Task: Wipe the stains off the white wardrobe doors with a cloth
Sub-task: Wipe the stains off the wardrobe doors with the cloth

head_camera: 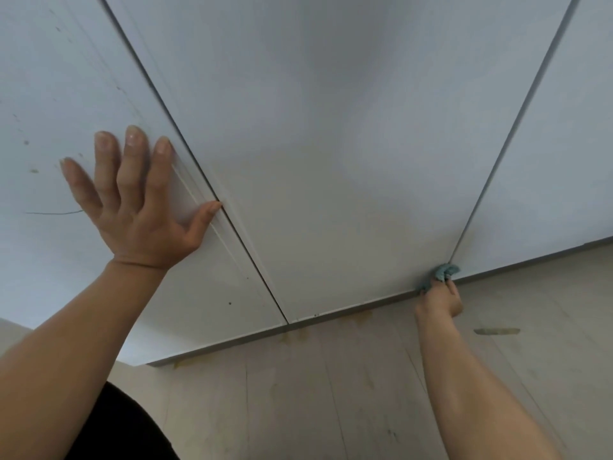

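fingers [132, 161] of the left hand [139, 214] are spread straight and pressed flat on the left wardrobe door [49, 78], in the middle left of the frame, with the thumb tip reaching that door's edge next to the middle door [331, 144]. they hold nothing. the right hand [439, 302], at the lower right, has its fingers curled round a small bunched blue-green cloth [444, 273] — the cloth is pressed against the bottom edge of the doors, just where the middle door and the right door [564, 161] meet. small dark specks [26, 142] and a thin dark line [53, 213] mark the left wardrobe door, to the left of the flat hand. below the doors lies a pale wood-pattern floor [331, 410], with yellowish smears [293, 336] just under the doors' lower edge and a darker streak [496, 331] further right — near the right hand but apart from it. a dark garment [126, 426] shows at the bottom left corner of the frame.
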The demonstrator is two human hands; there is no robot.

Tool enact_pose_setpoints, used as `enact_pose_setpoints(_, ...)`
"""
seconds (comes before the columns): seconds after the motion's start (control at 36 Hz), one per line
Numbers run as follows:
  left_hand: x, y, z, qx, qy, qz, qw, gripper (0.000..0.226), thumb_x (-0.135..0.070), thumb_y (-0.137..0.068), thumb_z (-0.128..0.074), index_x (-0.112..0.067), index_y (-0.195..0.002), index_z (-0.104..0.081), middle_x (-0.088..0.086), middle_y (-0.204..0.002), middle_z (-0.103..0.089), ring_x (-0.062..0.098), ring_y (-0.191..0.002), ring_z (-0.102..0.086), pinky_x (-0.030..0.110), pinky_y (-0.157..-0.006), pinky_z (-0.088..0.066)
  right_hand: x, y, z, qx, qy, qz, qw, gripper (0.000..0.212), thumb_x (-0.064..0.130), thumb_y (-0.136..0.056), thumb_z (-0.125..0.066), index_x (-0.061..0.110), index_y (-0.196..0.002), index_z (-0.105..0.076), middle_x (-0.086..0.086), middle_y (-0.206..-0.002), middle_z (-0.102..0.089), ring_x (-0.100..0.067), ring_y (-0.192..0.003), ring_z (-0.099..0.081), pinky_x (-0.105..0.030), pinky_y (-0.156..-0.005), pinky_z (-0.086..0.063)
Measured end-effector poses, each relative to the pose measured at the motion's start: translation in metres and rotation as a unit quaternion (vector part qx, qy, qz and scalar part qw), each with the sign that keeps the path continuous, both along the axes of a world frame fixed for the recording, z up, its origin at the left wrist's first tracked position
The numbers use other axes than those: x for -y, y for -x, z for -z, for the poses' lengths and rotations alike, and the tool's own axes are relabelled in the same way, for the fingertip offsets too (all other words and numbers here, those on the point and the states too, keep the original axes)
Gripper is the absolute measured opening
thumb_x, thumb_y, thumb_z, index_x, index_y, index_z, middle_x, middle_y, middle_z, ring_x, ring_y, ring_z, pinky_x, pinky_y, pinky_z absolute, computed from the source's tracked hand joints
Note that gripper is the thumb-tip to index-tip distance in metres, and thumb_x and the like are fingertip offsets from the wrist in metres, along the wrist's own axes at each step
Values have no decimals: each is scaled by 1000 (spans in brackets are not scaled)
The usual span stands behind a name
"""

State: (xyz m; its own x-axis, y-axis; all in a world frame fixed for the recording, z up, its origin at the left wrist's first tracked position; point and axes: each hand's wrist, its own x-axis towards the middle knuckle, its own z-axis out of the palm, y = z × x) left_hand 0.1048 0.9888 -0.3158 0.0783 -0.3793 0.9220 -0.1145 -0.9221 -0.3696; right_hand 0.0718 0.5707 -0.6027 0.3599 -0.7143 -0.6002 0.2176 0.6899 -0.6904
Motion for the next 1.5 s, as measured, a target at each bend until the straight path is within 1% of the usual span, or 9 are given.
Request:
enact_pose_setpoints(0.11,0,-1,-1,-4,4,-4,1000,94,-68,-88,-61,-10,-158,-39,11,-164,-30,26,-160,-10,51,-127,0,-36,4,15,-14,-18,-39,999,43,0,-87,-71,11,-128,-69,-5,-118,-73,-22,-107,-69,-40,-102,-53)
enact_pose_setpoints(0.22,1,-1,-1,1,6,3,1000,93,-67,-87,-62,-10,-157,-40,11,-164,-31,26,-159,-12,51,-128,0,-26,18,7,24,-24,-56,998,28,2,-95,-65,15,-118,-70,-3,-99,-69,-17,-82,-62,-31,-73,-52)
enact_pose_setpoints(0.39,1,-2,0,-1,5,4,1000,94,-67,-87,-63,-12,-158,-39,7,-167,-27,26,-159,-13,51,-127,-1,-7,1,-22,3,-53,-8,999,35,2,-97,-59,19,-126,-66,-1,-105,-66,-16,-85,-58,-32,-73,-45)
enact_pose_setpoints(0.56,1,-3,0,4,2,2,1000,94,-68,-87,-62,-11,-158,-40,9,-165,-29,25,-159,-11,51,-128,0,-33,-9,-41,-14,158,1,987,35,5,-95,-61,7,-130,-67,7,-109,-67,-6,-97,-62,-8,-79,-44)
enact_pose_setpoints(0.81,1,-2,0,-1,9,-3,1000,95,-68,-86,-64,-12,-158,-39,11,-163,-32,25,-160,-11,52,-127,-1,-24,-3,-67,-45,283,11,958,35,7,-96,-61,6,-130,-67,1,-105,-63,-8,-96,-58,-7,-79,-42)
enact_pose_setpoints(0.97,2,-2,0,-3,15,-5,1000,94,-70,-86,-63,-13,-158,-40,9,-164,-31,24,-159,-12,52,-127,-1,-88,13,-86,-66,395,-25,916,33,-3,-95,-61,1,-127,-67,-13,-103,-56,-18,-92,-55,1,-76,-36)
enact_pose_setpoints(1.08,2,-2,0,-2,14,-4,1000,94,-70,-86,-63,-13,-158,-41,10,-163,-33,25,-159,-13,52,-127,-2,-68,17,-103,-51,424,-9,904,37,-6,-91,-59,0,-126,-67,-16,-100,-61,-23,-91,-57,-20,-83,-51)
enact_pose_setpoints(1.19,2,-3,1,5,13,-4,1000,93,-70,-86,-61,-13,-157,-41,9,-163,-33,25,-159,-14,52,-127,-2,-82,6,-144,21,473,42,880,33,-1,-96,-60,2,-129,-66,-7,-102,-54,-14,-88,-57,-5,-78,-44)
enact_pose_setpoints(1.5,3,-3,2,0,15,-6,1000,95,-69,-85,-64,-14,-158,-40,9,-163,-33,26,-159,-15,53,-127,-3,-150,20,-133,96,680,-59,724,35,-4,-88,-54,-3,-118,-71,-20,-96,-58,-21,-88,-55,-36,-78,-52)
